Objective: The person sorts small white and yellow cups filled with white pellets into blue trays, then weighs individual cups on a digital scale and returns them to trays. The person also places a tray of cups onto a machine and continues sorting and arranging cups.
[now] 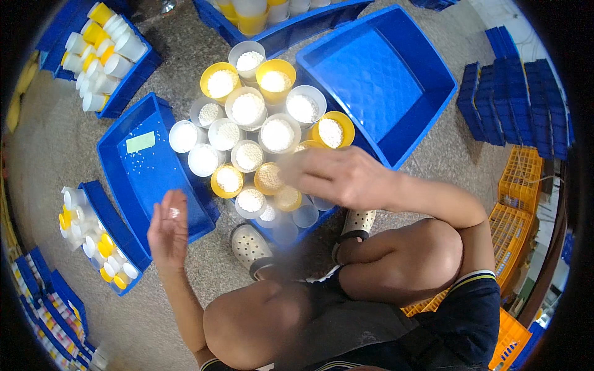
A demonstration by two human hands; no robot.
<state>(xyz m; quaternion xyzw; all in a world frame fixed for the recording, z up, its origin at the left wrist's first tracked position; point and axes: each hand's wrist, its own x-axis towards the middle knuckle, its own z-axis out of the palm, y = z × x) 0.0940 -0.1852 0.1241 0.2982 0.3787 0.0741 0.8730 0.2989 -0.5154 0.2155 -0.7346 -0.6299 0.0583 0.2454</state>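
Observation:
My left hand (169, 229) is held palm up over the near edge of a blue tray (127, 195), its fingers stretched and a few white pellets (175, 213) in its palm. My right hand (346, 176) hangs over the near right of a cluster of white and yellow cups; its fingertips are smeared by motion. White pellets fill many of these cups, such as a white cup (277, 134) and a yellow cup (333, 130). Below the right fingers, a yellow cup (288, 198) is partly covered. Several translucent cups (305, 216) stand at the near end.
Loose pellets and a pale green slip (140, 142) lie in the left tray. A blue tray (377, 80) without cups is at the far right. Trays of cups (99, 49) line the left. Stacked blue crates (501, 105) and orange crates (510, 241) stand at right.

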